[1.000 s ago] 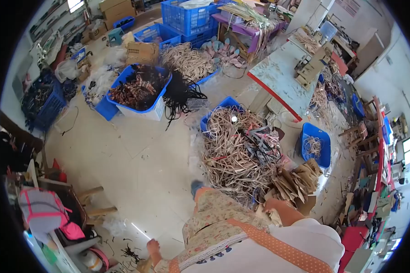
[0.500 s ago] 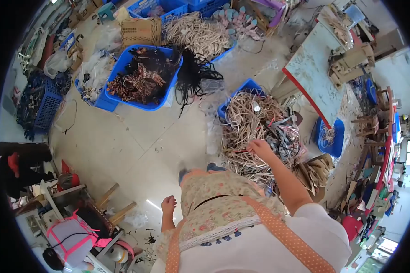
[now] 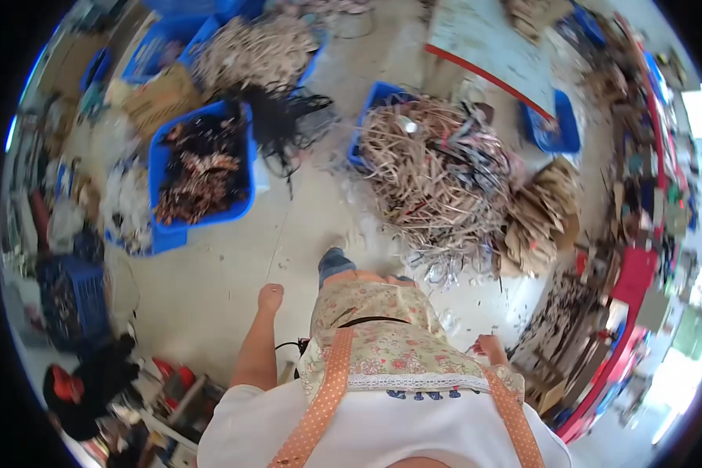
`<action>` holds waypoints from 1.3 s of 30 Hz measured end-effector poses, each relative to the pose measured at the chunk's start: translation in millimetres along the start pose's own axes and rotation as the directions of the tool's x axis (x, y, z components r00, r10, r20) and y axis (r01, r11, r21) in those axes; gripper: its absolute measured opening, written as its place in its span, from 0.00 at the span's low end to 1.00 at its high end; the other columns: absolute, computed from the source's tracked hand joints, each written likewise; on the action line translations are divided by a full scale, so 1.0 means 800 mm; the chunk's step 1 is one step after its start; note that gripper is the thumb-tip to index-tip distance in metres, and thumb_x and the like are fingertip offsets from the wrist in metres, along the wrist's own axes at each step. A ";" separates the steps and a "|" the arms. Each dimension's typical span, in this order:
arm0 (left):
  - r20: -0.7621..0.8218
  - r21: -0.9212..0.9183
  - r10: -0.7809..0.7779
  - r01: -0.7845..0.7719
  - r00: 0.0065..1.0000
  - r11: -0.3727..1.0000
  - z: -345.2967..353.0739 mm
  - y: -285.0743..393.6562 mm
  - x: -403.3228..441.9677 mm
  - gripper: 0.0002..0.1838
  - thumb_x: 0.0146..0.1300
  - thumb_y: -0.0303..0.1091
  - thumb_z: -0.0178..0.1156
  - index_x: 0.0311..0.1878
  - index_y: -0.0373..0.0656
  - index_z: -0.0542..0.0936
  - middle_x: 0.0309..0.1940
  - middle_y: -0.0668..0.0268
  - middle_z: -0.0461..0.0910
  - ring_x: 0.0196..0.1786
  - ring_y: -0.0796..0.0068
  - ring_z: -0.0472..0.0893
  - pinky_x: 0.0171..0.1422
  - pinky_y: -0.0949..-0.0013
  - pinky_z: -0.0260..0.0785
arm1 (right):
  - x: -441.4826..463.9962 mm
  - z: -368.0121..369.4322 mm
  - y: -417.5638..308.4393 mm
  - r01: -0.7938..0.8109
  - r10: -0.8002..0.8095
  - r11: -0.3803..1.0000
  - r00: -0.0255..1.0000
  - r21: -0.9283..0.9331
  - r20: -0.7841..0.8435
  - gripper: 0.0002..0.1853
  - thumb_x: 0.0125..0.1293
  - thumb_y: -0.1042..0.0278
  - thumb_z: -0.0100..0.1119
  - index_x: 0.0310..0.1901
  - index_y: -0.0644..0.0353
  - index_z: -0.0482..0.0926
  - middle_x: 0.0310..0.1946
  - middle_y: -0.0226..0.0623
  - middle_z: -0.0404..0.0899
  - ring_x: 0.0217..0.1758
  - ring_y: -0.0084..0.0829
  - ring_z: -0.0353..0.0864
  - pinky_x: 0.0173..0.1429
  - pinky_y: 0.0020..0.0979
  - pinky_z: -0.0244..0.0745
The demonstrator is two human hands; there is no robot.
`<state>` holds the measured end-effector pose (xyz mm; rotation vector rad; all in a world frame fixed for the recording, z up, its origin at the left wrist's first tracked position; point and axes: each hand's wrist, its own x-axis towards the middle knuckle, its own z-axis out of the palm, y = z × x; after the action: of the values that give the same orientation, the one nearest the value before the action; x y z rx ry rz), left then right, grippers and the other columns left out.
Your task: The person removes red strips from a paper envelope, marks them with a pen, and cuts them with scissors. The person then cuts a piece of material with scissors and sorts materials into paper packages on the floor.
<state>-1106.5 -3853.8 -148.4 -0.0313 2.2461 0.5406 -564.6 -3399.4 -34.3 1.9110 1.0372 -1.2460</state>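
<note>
My left hand [image 3: 271, 298] hangs forward over the bare floor, its fingers curled in and nothing showing in them. It touches nothing; the nearest tub is the blue one [image 3: 251, 199] holding dark and brownish strips. Low at my right side is my right hand [image 3: 489, 345], small and blurred beside the floral apron [image 3: 398, 343]. Its fingers cannot be made out clearly. Ahead of that hand lies a large heap of beige strips [image 3: 421, 171], mixed with grey and black ones, spilling from a blue bin [image 3: 361, 140].
Brown paper or cardboard sheets [image 3: 538, 222] stand right of the heap. A table with a red edge [image 3: 491, 78] is beyond it, near a small blue bin [image 3: 573, 140]. Black strips [image 3: 277, 117] lie by the left tub. A cardboard box [image 3: 160, 101] stands behind it. Shelving lines the right.
My right hand has come back from the strip heap to my side. My left arm has swung forward. The view has turned and I have stepped along the floor.
</note>
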 end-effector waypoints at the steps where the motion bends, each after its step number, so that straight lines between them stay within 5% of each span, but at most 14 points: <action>1: -0.054 -0.075 -0.048 0.044 0.997 0.996 0.000 0.023 0.010 0.14 0.55 0.40 0.55 0.34 0.41 0.85 0.35 0.51 0.83 0.43 0.52 0.82 0.48 0.59 0.73 | -0.007 0.016 0.031 -0.070 0.070 0.997 0.998 0.027 0.004 0.12 0.64 0.66 0.45 0.30 0.58 0.78 0.28 0.38 0.84 0.28 0.30 0.83 0.32 0.30 0.77; 5: 0.022 0.060 0.076 -0.077 0.997 0.995 0.045 0.110 0.033 0.14 0.55 0.39 0.55 0.34 0.41 0.84 0.33 0.52 0.83 0.42 0.52 0.82 0.47 0.59 0.73 | -0.029 0.058 0.115 -0.118 0.106 0.950 0.993 0.289 0.058 0.12 0.64 0.62 0.48 0.32 0.60 0.79 0.29 0.39 0.84 0.30 0.32 0.84 0.36 0.33 0.79; 7: 0.109 0.299 0.221 -0.244 0.969 0.923 0.096 0.153 0.030 0.14 0.55 0.39 0.55 0.34 0.41 0.84 0.31 0.53 0.83 0.40 0.54 0.82 0.45 0.58 0.73 | -0.023 0.067 0.180 0.217 -0.258 0.931 0.960 0.292 0.110 0.14 0.64 0.61 0.42 0.35 0.62 0.74 0.28 0.41 0.84 0.27 0.34 0.83 0.32 0.35 0.79; 12: 0.215 0.364 0.246 -0.311 0.945 0.878 0.278 0.266 -0.081 0.15 0.56 0.43 0.54 0.34 0.43 0.84 0.33 0.54 0.83 0.40 0.55 0.82 0.45 0.58 0.73 | -0.004 0.014 0.380 0.686 -0.681 0.722 0.728 -0.092 0.080 0.14 0.63 0.62 0.49 0.35 0.65 0.78 0.30 0.47 0.83 0.33 0.39 0.84 0.40 0.39 0.80; 15: 0.364 0.334 0.253 -0.379 0.896 0.863 0.411 0.337 -0.211 0.17 0.59 0.47 0.54 0.35 0.44 0.84 0.35 0.54 0.83 0.41 0.55 0.82 0.45 0.58 0.73 | 0.031 -0.031 0.534 0.581 -0.581 0.813 0.809 -0.031 -0.088 0.13 0.62 0.62 0.51 0.36 0.65 0.78 0.30 0.46 0.83 0.31 0.39 0.84 0.37 0.38 0.79; 17: 0.456 0.342 0.423 -0.593 0.783 0.729 0.513 0.340 -0.272 0.17 0.59 0.47 0.55 0.36 0.45 0.85 0.35 0.54 0.83 0.41 0.55 0.82 0.44 0.57 0.73 | 0.057 -0.054 0.627 0.467 -0.439 0.879 0.872 0.097 -0.218 0.13 0.62 0.62 0.52 0.37 0.65 0.78 0.29 0.45 0.83 0.30 0.39 0.83 0.35 0.37 0.78; 19: 0.628 0.365 0.471 -0.769 0.620 0.524 0.593 0.363 -0.341 0.17 0.58 0.47 0.57 0.36 0.45 0.85 0.37 0.54 0.83 0.42 0.54 0.82 0.46 0.57 0.73 | 0.094 -0.090 0.695 0.389 -0.344 0.892 0.914 0.229 -0.215 0.13 0.61 0.63 0.53 0.37 0.65 0.79 0.28 0.44 0.83 0.28 0.38 0.83 0.33 0.37 0.77; 21: 0.682 0.326 0.446 -0.787 0.580 0.524 0.647 0.410 -0.396 0.17 0.57 0.47 0.58 0.38 0.45 0.85 0.39 0.54 0.83 0.43 0.54 0.82 0.47 0.56 0.73 | 0.137 -0.151 0.720 0.268 -0.260 0.860 0.962 0.434 -0.078 0.12 0.60 0.62 0.55 0.36 0.63 0.78 0.28 0.41 0.83 0.27 0.35 0.82 0.30 0.35 0.76; 23: 0.708 0.302 0.424 -0.785 0.565 0.540 0.700 0.454 -0.426 0.17 0.56 0.47 0.58 0.39 0.45 0.85 0.40 0.54 0.83 0.44 0.53 0.81 0.49 0.56 0.73 | 0.174 -0.227 0.718 -0.055 0.167 0.639 0.984 0.767 -0.069 0.10 0.59 0.64 0.55 0.36 0.62 0.78 0.27 0.37 0.82 0.25 0.29 0.81 0.28 0.31 0.74; 28: 0.598 0.611 0.225 -0.620 0.769 0.493 0.811 0.530 -0.404 0.18 0.55 0.44 0.58 0.41 0.42 0.84 0.44 0.55 0.82 0.48 0.54 0.80 0.51 0.58 0.72 | 0.265 -0.430 0.657 0.202 -0.035 0.604 0.973 0.771 -0.228 0.10 0.62 0.64 0.53 0.36 0.63 0.77 0.27 0.37 0.82 0.26 0.28 0.80 0.29 0.29 0.75; 31: 0.463 0.732 0.264 -0.533 0.846 0.424 0.899 0.557 -0.392 0.19 0.56 0.43 0.56 0.46 0.41 0.83 0.42 0.50 0.82 0.48 0.51 0.81 0.50 0.56 0.73 | 0.283 -0.527 0.652 0.269 -0.048 0.540 0.956 0.798 -0.290 0.11 0.64 0.63 0.52 0.37 0.63 0.77 0.28 0.38 0.82 0.27 0.28 0.80 0.30 0.28 0.75; 35: 0.538 0.769 0.152 -0.557 0.829 0.314 1.007 0.672 -0.477 0.19 0.56 0.44 0.56 0.46 0.43 0.83 0.44 0.49 0.82 0.49 0.52 0.81 0.51 0.56 0.73 | 0.342 -0.625 0.755 0.118 0.071 0.545 0.980 0.830 -0.186 0.11 0.64 0.63 0.53 0.37 0.62 0.77 0.29 0.38 0.82 0.29 0.29 0.81 0.32 0.29 0.76; 37: 0.569 0.615 0.217 -0.585 0.793 0.528 1.076 0.770 -0.533 0.19 0.56 0.44 0.56 0.46 0.45 0.83 0.46 0.52 0.82 0.50 0.56 0.81 0.53 0.58 0.72 | 0.362 -0.683 0.785 0.026 0.139 0.526 0.983 0.850 -0.116 0.10 0.63 0.63 0.53 0.36 0.62 0.78 0.29 0.38 0.82 0.29 0.30 0.81 0.32 0.30 0.76; 39: 0.646 0.498 0.319 -0.700 0.693 0.512 1.157 0.850 -0.571 0.18 0.56 0.44 0.57 0.45 0.46 0.83 0.46 0.54 0.82 0.49 0.57 0.81 0.53 0.58 0.73 | 0.388 -0.746 0.796 -0.009 0.170 0.491 0.982 0.871 -0.086 0.09 0.62 0.64 0.54 0.35 0.61 0.78 0.28 0.38 0.82 0.30 0.31 0.81 0.32 0.31 0.76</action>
<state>-271.9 -2943.3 -104.7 1.1406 1.7694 -0.0988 323.3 -3138.2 -57.2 2.8178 0.2975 -1.7796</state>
